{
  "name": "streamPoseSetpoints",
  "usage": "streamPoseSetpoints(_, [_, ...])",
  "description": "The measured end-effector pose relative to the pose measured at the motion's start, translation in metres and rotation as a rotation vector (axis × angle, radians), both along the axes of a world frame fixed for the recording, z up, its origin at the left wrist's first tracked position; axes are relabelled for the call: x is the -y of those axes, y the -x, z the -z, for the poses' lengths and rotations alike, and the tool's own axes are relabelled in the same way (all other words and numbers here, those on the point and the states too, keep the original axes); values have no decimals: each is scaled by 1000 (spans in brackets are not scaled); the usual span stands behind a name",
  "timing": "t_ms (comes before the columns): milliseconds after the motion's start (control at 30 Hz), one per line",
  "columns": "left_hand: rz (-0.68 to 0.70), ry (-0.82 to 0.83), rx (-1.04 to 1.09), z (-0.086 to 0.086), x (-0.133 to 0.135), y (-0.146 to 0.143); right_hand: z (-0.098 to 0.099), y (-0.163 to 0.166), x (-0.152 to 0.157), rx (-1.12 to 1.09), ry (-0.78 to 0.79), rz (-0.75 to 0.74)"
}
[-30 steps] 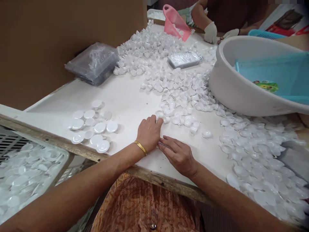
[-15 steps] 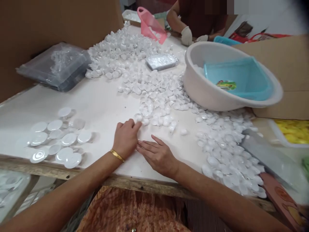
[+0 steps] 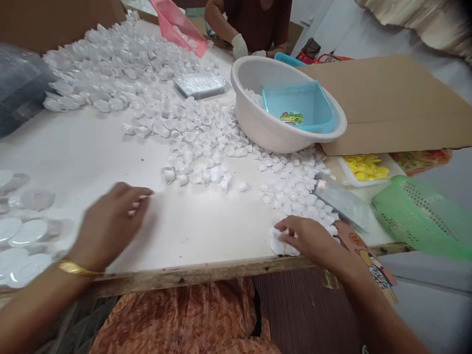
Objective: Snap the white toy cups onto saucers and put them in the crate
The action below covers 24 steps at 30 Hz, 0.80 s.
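Note:
My left hand (image 3: 106, 223), with a gold bangle on the wrist, hovers over the white table (image 3: 195, 226) near its front edge; it is smeared by motion and its fingers curl around something small and white. My right hand (image 3: 311, 238) rests on small white plastic caps (image 3: 282, 243) at the front edge, fingers curled over them. A wide spread of the same white caps (image 3: 199, 137) covers the middle and far side. Flat white round lids (image 3: 18, 236) lie at the left edge, beside my left hand.
A white basin (image 3: 258, 128) holds a light blue tray (image 3: 298, 105). Behind it lies a cardboard sheet (image 3: 387, 103). A green basket (image 3: 420, 216), a tub of yellow pieces (image 3: 365, 169) and a pink scoop (image 3: 180, 27) are around. Another person's gloved hand (image 3: 239, 46) works at the far end.
My hands have parted: the left moved left toward the flat lids, the right moved right onto caps at the front edge. The view swung to the right.

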<state>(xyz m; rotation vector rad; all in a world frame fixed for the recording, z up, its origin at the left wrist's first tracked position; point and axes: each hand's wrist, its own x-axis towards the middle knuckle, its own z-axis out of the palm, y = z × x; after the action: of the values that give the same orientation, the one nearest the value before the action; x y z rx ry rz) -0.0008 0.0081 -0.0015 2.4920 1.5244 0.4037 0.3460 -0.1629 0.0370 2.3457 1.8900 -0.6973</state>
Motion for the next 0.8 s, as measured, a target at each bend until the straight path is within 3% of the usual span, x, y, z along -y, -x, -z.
streamPoseSetpoints(67, [217, 1, 17, 1, 9, -39, 7, 14, 1, 154, 82, -87])
streamPoseSetpoints(133, [324, -42, -8, 4, 11, -74, 13, 25, -2, 286, 108, -96])
streamPoseSetpoints(233, [349, -61, -57, 9, 5, -107, 17, 31, -7, 337, 126, -77])
streamPoseSetpoints(333, [334, -78, -118, 13, -2, -126, 18, 26, -6, 245, 104, -69])
streamPoseSetpoints(567, [395, -68, -179, 13, 2, -146, 30, 12, -2, 28, 137, -55])
streamPoseSetpoints(800, [395, 50, -148, 2, 9, -115, 20, 18, -13, -246, 34, 49])
